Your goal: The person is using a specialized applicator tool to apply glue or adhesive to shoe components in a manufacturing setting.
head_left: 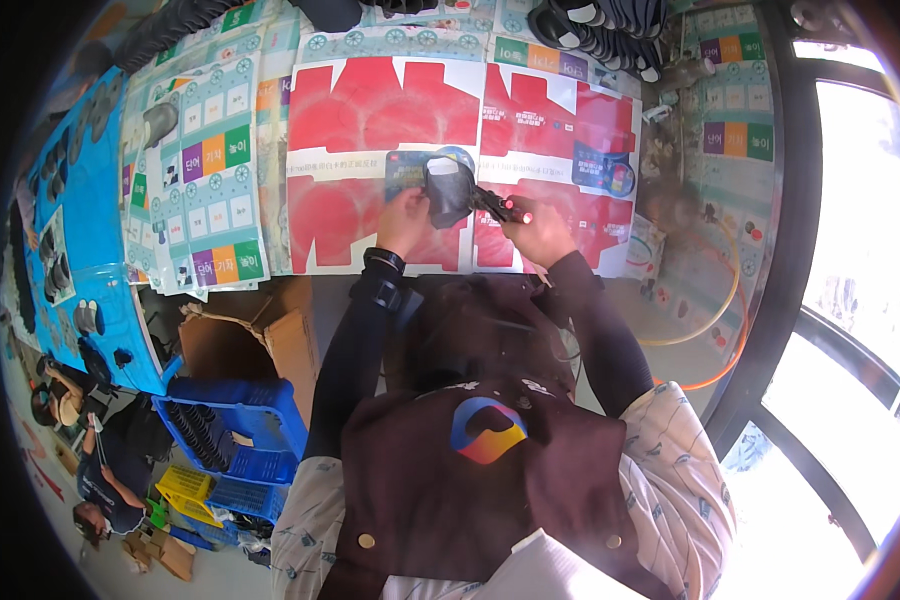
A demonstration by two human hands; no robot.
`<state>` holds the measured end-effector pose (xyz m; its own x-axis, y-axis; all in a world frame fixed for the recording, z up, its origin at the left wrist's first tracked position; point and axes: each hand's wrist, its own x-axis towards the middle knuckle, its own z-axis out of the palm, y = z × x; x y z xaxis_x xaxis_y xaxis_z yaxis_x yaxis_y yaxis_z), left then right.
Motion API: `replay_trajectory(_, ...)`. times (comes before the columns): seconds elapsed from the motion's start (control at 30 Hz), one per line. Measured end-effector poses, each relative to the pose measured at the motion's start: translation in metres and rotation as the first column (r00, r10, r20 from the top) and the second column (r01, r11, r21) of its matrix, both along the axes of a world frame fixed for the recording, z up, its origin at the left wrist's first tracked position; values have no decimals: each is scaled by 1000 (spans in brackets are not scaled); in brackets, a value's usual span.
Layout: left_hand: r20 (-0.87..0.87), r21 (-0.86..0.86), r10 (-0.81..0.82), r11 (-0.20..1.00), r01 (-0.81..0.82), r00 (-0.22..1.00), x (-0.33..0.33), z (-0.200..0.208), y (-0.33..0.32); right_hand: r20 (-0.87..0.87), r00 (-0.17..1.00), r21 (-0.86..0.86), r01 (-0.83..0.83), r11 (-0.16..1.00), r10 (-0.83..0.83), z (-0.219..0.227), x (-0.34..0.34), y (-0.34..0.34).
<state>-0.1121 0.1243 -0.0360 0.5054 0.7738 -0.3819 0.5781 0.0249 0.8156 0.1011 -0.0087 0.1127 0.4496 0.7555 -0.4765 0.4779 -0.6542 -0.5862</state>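
My left hand (402, 222) is closed on the left edge of a dark shoe upper (451, 197) with a pale patch at its top. The upper is held over the printed red sheets on the table. From the right, my right hand (542, 236) grips a small black tool (494, 206) with red ends. The tool's front end meets the right side of the upper. Its exact kind is too small to make out.
Red-and-white printed sheets (380, 110) cover the table. Stacked dark uppers (610, 35) sit along the far edge. Orange hose (730, 350) curves at the right. Left are a blue table (95, 240), a cardboard box (240, 340), a blue crate (270, 420) and other people (110, 490).
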Motion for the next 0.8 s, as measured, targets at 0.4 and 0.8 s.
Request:
replay_trajectory(0.4, 59, -72, 40, 997, -35, 997, -1, -16, 4, -3, 1000, 154, -18, 988, 18, 5, -9, -3)
replay_trajectory(0.8, 61, -100, 8, 995, -2, 998, -6, -28, 10, -161, 987, 101, 7, 995, 9, 9, 6, 3)
